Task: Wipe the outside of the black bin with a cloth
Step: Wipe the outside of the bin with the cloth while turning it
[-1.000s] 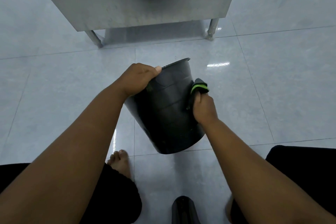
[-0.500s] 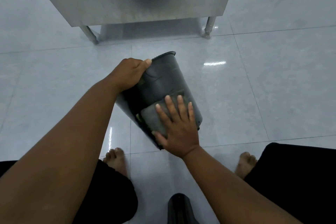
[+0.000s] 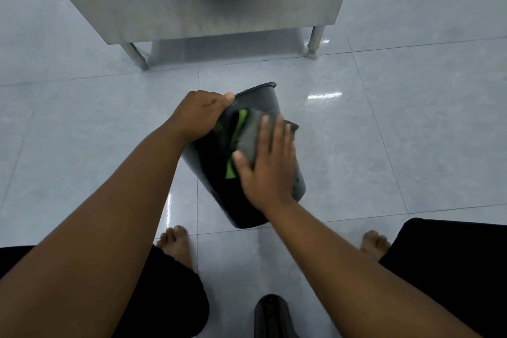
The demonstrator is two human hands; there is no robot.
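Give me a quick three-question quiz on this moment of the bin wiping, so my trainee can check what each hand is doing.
1. True or false: the left hand grips the black bin at its rim.
2. What is the right hand doing? A) pressing the cloth flat against the bin's side; B) holding the cloth up in the air; C) hanging idle, touching nothing.
3. Fill in: the grey cloth has a ___ edge.
Key: 1 true; 2 A; 3 green.
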